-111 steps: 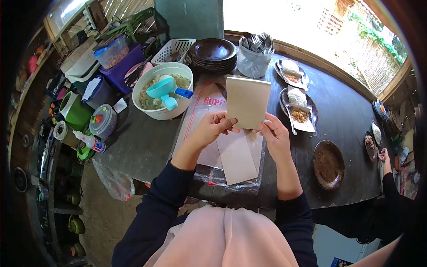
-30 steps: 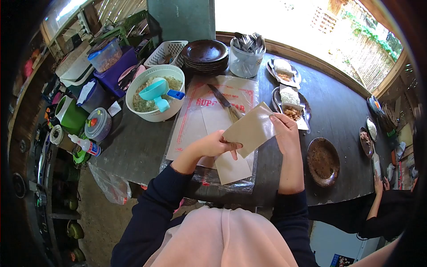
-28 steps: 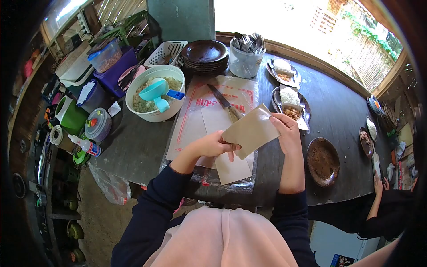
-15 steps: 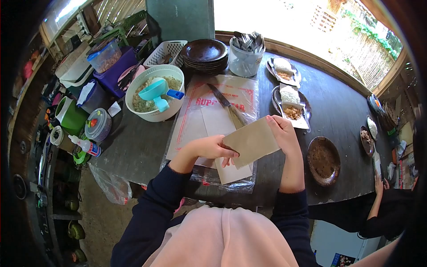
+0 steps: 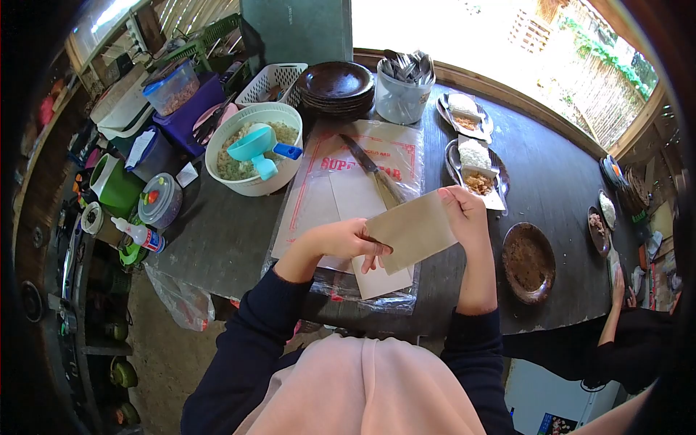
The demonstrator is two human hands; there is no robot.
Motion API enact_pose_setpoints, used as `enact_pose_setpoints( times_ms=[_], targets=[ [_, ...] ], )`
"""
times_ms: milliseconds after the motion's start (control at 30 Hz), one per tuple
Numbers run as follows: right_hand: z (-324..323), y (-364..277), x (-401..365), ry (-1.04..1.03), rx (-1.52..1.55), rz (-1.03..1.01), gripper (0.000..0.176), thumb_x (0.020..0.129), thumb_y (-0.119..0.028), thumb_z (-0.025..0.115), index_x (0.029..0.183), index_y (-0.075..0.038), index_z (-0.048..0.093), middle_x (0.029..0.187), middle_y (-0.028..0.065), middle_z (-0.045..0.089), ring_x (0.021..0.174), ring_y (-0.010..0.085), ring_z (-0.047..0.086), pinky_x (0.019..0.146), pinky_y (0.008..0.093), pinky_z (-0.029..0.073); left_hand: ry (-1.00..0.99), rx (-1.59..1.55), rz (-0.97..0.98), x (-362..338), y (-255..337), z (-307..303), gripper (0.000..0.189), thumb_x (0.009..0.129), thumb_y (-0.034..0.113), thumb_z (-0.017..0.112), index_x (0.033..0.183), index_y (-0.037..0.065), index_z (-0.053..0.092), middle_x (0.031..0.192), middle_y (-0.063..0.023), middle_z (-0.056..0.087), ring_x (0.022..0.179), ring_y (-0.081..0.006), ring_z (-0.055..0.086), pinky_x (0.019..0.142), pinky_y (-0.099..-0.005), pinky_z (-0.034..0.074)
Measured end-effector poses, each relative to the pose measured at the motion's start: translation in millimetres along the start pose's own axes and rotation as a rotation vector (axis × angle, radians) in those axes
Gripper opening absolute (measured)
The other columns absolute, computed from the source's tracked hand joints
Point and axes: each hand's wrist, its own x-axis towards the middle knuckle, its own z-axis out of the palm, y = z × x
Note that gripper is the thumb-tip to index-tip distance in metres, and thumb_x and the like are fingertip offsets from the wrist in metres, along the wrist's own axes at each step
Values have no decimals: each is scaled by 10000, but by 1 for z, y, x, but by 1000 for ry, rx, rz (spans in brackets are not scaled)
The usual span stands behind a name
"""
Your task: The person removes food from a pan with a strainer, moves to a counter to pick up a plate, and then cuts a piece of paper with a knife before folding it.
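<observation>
A brown sheet of wrapping paper (image 5: 413, 233) is held up between both hands. My left hand (image 5: 359, 241) pinches its left edge, while my right hand (image 5: 464, 210) grips the upper right corner. Below the paper lies a plastic-covered pack of wrapping paper (image 5: 308, 210) with red print. On that pack rest a knife (image 5: 362, 158), its handle pointing toward the paper, and a pale sheet (image 5: 384, 281) partly hidden by the held one. To the right of my right hand sits a brown oval plate (image 5: 528, 262).
A white tub of rice (image 5: 290, 174) with a turquoise scoop (image 5: 251, 145) stands left. Behind are stacked brown plates (image 5: 337, 80) and a cutlery bucket (image 5: 401, 101). Two served plates, one with rice (image 5: 474, 154), lie right. A co-worker's hand (image 5: 618, 290) is at far right.
Both hands keep their hold on the paper, with hardly any movement. The co-worker's hand at far right has shifted slightly upward.
</observation>
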Motion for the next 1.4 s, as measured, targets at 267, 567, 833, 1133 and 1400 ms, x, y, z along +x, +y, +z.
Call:
enact_pose_setpoints(
  times_ms=[267, 567, 833, 1133, 1400],
  targets=[
    [5, 5, 1, 33, -27, -64, 188, 895, -155, 582, 803, 9, 600, 557, -15, 409, 537, 43, 356, 481, 222, 316, 18, 236, -48, 2, -1, -6, 184, 877, 135, 577, 980, -15, 607, 824, -72, 636, 687, -91, 596, 725, -271, 468],
    [21, -11, -7, -233, 51, -63, 191, 873, -166, 604, 795, 9, 613, 542, 19, 429, 524, 49, 384, 461, 243, 346, 257, -22, 183, -1, 13, 0, 237, 884, 195, 597, 1033, 13, 625, 881, -19, 629, 796, -61, 549, 710, -233, 441],
    [33, -21, -11, -395, 88, -78, 188, 864, -143, 596, 766, 15, 564, 534, 107, 392, 487, 126, 335, 452, 280, 342, 401, 118, 272, 9, 4, 16, 189, 924, 167, 543, 796, 35, 584, 607, 78, 453, 528, -1, 383, 454, -191, 272],
    [27, -20, -9, -363, 100, -176, 162, 848, -123, 617, 788, 20, 572, 576, 102, 454, 506, 134, 395, 469, 284, 362, 486, -1, 335, 5, 8, 13, 201, 921, 163, 543, 772, 31, 569, 568, 79, 434, 479, 3, 353, 420, -189, 234],
    [37, -31, -16, -449, 155, -315, 134, 805, -97, 645, 759, 9, 578, 589, 127, 498, 497, 253, 471, 484, 315, 390, 361, 112, 307, -1, 14, 10, 258, 926, 192, 540, 717, 43, 559, 548, 83, 412, 472, 1, 335, 416, -198, 238]
  ],
)
